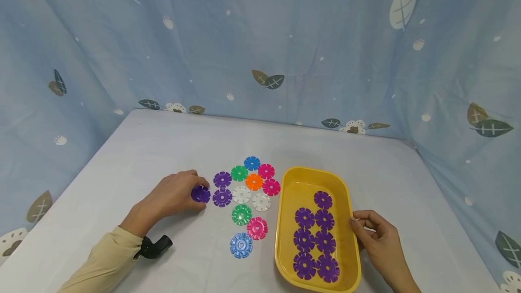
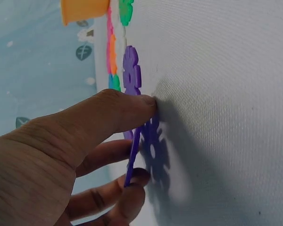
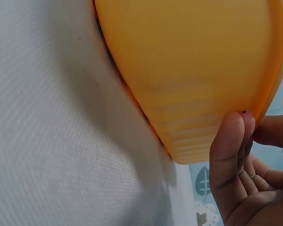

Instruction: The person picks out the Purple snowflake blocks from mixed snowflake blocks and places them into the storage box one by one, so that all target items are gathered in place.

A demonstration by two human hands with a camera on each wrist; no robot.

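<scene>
My left hand (image 1: 172, 196) pinches a purple snowflake disc (image 1: 201, 194) by its edges between thumb and fingers, low over the white table. In the left wrist view this disc (image 2: 132, 160) stands tilted, its shadow on the cloth. Just right of the hand lie two more purple discs, an upper one (image 1: 222, 179) and a lower one (image 1: 222, 197). My right hand (image 1: 380, 243) holds the right rim of a yellow tray (image 1: 299, 184), thumb and fingers on the edge. Inside the tray, several purple discs (image 1: 304, 239) lie in two columns.
Between left hand and tray lie a blue disc (image 1: 252, 163), an orange disc (image 1: 254, 182), a white disc (image 1: 261, 202), a green disc (image 1: 242, 215), a pink disc (image 1: 257, 228) and others. A light blue disc (image 1: 241, 245) is nearest the front. A leaf-patterned curtain (image 1: 228, 58) surrounds the table.
</scene>
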